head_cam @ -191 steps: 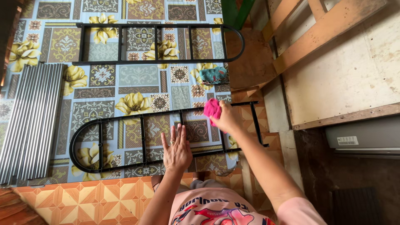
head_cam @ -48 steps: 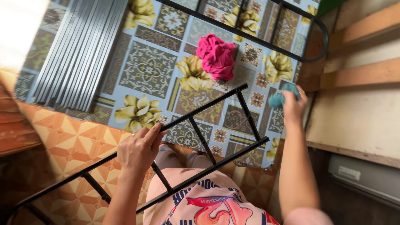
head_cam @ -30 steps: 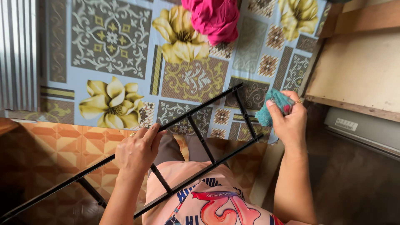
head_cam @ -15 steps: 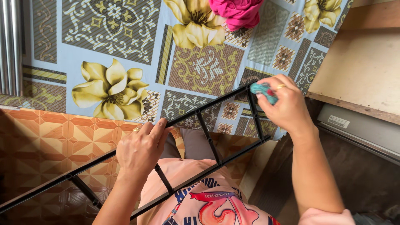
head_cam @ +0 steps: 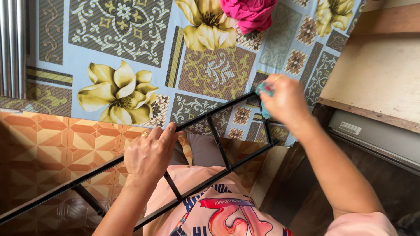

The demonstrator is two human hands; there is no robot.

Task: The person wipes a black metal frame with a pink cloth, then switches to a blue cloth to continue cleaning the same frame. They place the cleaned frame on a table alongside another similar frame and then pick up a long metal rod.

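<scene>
Head view, looking straight down over the person's lap. A black metal ladder-style frame (head_cam: 218, 150) runs on a slant from the lower left up to the right, two long rails joined by short crossbars. Its upper end sits over the edge of a floral-patterned floor mat (head_cam: 131, 39); its lower stretch passes across the person's lap and out over orange geometric tiles (head_cam: 52, 148).

The left hand (head_cam: 151, 155) is clamped on the upper rail about midway along the visible length — fingers folded over the bar from above, thumb hidden beneath. A ring shows on one finger.

The right hand (head_cam: 284, 100) is at the frame's upper right corner, fingers bunched tight around a small teal cloth (head_cam: 263, 91). Only a scrap of the cloth shows past the knuckles, pressed against the end crossbar where it meets the upper rail. The hand is slightly blurred, so the exact finger placement cannot be told.

A crumpled pink cloth (head_cam: 249, 13) lies on the mat above the frame, well apart from both hands, next to a printed yellow flower. A bundle of silver metal tubes (head_cam: 12, 48) lies at the left edge, partly cut off. To the right — a worn plywood board (head_cam: 376, 74) beside the mat, with a grey appliance casing (head_cam: 372, 140) below it.
</scene>
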